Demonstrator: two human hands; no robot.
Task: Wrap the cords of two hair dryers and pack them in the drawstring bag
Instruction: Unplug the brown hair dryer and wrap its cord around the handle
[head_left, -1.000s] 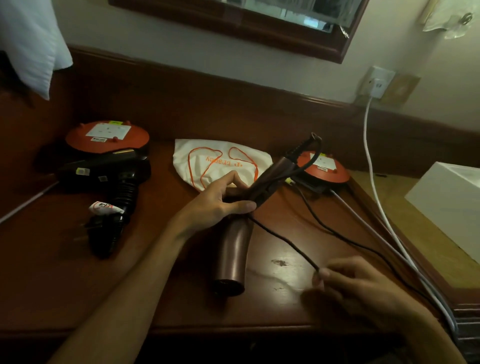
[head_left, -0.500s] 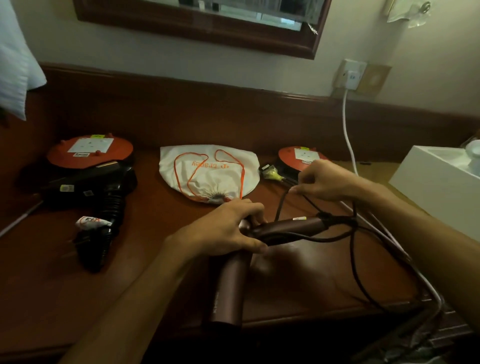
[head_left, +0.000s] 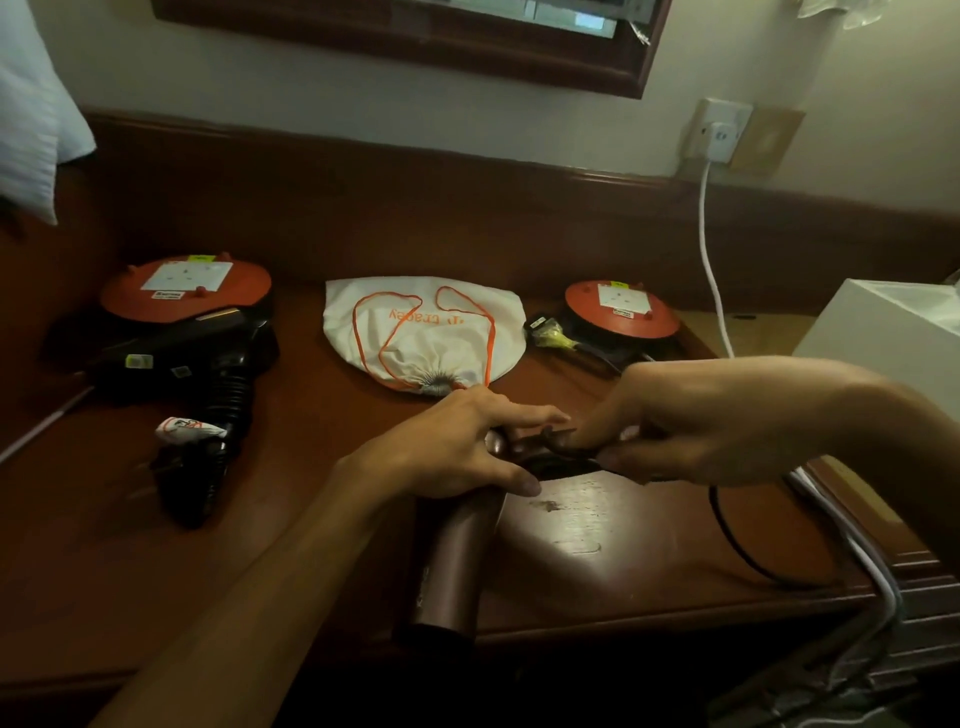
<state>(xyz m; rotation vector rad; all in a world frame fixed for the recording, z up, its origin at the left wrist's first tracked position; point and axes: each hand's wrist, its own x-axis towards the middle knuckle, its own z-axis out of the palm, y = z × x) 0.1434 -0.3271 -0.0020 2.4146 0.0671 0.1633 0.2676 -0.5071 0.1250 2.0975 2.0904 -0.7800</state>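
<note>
Left hand (head_left: 457, 447) grips the dryer (head_left: 452, 551); right hand (head_left: 670, 421) pinches its cord (head_left: 737, 545), whose slack loop may slip off the handle.

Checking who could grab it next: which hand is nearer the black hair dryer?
Left. The left hand grips the brown dryer, beside the black hair dryer; the right hand is farther right.

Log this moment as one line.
left hand grips brown hair dryer | right hand pinches black cord | white drawstring bag shut
</note>
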